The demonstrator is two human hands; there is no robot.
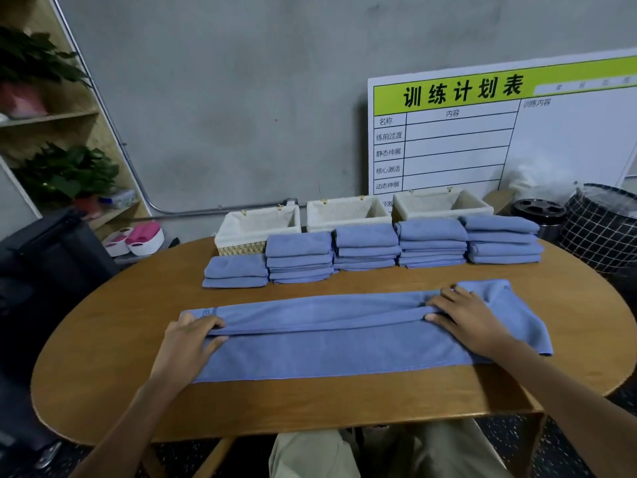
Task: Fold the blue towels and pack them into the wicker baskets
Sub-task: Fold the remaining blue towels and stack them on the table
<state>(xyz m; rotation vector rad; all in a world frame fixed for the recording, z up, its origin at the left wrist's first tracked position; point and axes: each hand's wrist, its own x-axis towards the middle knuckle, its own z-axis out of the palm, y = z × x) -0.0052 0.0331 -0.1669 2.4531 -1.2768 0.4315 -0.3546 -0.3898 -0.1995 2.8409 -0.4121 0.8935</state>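
A long blue towel (327, 350) lies spread across the wooden table (103, 391), its far long edge folded over towards me. My left hand (191, 339) pinches that folded edge near the towel's left end. My right hand (462, 319) grips the same edge near the right end, where the cloth bunches. Behind the towel stand several stacks of folded blue towels (365, 248) in a row. Three wicker baskets with white lining stand at the table's back edge: left (256, 220), middle (346, 212), right (441, 203). No towel shows inside any of them.
A white board with a green header (482, 132) leans on the wall behind the baskets. A black checked hamper (603, 225) and a dark round bin (537, 212) stand at the right. Shelves with plants (65, 174) are at the left. My knees show under the table's front edge.
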